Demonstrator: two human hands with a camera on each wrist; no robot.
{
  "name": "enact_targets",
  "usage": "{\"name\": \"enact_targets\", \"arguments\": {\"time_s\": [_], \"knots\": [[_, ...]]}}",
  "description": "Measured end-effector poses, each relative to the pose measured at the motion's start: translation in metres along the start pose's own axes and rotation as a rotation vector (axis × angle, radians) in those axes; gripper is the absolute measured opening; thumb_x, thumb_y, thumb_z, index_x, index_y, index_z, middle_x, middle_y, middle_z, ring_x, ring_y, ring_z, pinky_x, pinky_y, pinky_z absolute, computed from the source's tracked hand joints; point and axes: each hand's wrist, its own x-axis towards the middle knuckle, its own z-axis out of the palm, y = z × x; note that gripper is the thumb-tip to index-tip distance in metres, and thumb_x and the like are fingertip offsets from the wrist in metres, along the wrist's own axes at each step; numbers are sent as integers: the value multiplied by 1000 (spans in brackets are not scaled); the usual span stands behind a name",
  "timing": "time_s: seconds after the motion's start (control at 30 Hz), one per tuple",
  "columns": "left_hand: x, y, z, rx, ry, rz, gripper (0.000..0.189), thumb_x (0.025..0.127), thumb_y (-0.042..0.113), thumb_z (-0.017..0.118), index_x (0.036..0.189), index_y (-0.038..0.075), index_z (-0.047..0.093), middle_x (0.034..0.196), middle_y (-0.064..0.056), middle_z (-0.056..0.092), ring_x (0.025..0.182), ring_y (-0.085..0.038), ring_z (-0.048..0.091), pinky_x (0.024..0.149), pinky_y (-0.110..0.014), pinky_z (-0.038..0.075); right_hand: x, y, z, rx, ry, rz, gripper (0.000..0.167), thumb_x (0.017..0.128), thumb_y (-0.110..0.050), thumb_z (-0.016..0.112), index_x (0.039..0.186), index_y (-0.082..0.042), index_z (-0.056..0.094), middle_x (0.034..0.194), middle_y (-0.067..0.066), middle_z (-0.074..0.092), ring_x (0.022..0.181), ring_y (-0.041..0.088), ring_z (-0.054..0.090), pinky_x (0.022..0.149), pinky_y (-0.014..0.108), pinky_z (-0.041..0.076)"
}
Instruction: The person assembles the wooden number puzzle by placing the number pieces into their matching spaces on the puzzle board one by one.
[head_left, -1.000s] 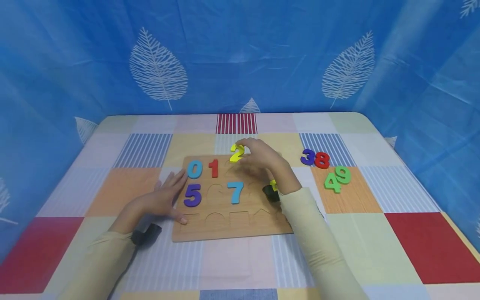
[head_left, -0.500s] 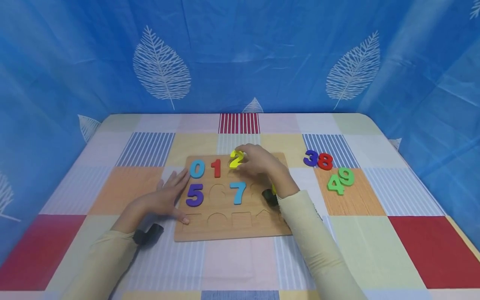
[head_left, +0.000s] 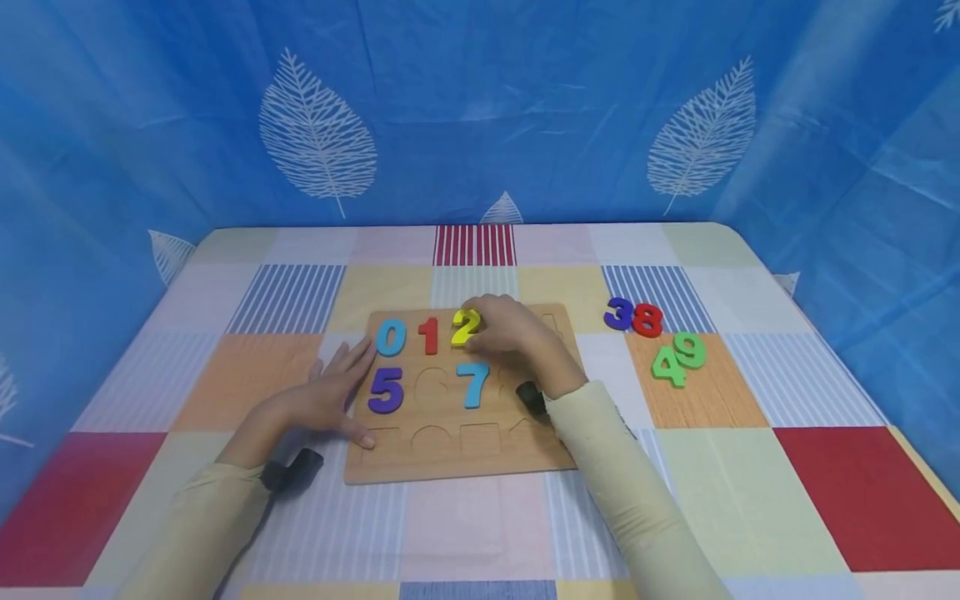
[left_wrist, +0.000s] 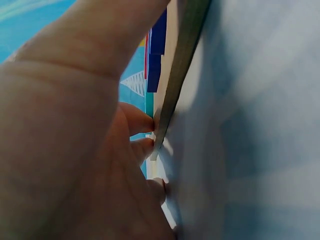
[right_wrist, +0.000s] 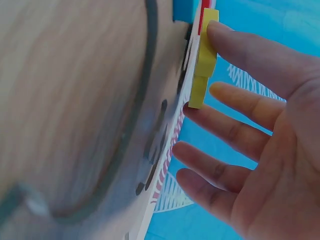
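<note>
A wooden number puzzle board [head_left: 420,454] lies on the table, with cut-out recesses in rows. My right hand [head_left: 510,329] pinches a yellow number 2 [head_left: 466,328] between thumb and fingers at the board's top row; the right wrist view shows the yellow piece [right_wrist: 203,62] from its edge. Left of it are a red number 1 [head_left: 428,337] and a light blue number 0 [head_left: 391,338]. Below sit a purple number 5 [head_left: 386,391] and a light blue number 7 [head_left: 472,385]. My left hand [head_left: 330,400] rests with spread fingers along the board's left edge.
Right of the board lie a purple number 3 [head_left: 618,314], a red number 8 [head_left: 647,320], a green number 9 [head_left: 689,350] and a green number 4 [head_left: 668,367]. A patchwork cloth [head_left: 480,533] covers the table. Behind hangs a blue curtain [head_left: 465,108] with white leaves.
My right hand has lowered the yellow number 2 toward me and slightly left, onto the board's top row beside the red 1. My left hand stays at the board's edge.
</note>
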Motion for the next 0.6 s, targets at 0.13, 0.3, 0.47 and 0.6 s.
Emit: {"name": "enact_targets", "arguments": {"time_s": [0.13,0.3,0.47,0.6], "knots": [[0,1,0,-11,-1,-5,132,54,58,77,146,2,0,153,-18,-11,136,-43,-17,102,-66,-12,0,-1,3,-41,9,-15,51,80,-22,69,127,-12,52,116,6,59,98,20,51,90,36,45],[-1,2,1,-8,4,-11,132,54,57,78,146,1,1,153,-18,-10,136,-43,-16,102,-66,-12,0,-3,5,-47,4,-7,50,80,-22,69,127,-11,52,112,5,60,94,19,51,87,34,47],[-1,3,1,-9,9,-16,132,54,57,78,146,2,1,153,-18,-10,136,-42,-17,103,-65,-12,-2,-4,6,-64,4,13,51,80,-21,69,128,-13,52,113,4,59,94,18,51,85,33,47],[-1,2,1,-11,5,-11,132,54,57,78,146,2,1,153,-18,-10,136,-43,-17,102,-66,-13,-3,-5,6,-91,3,16,53,80,-21,69,129,-12,51,114,5,59,94,18,51,85,32,47]]}}
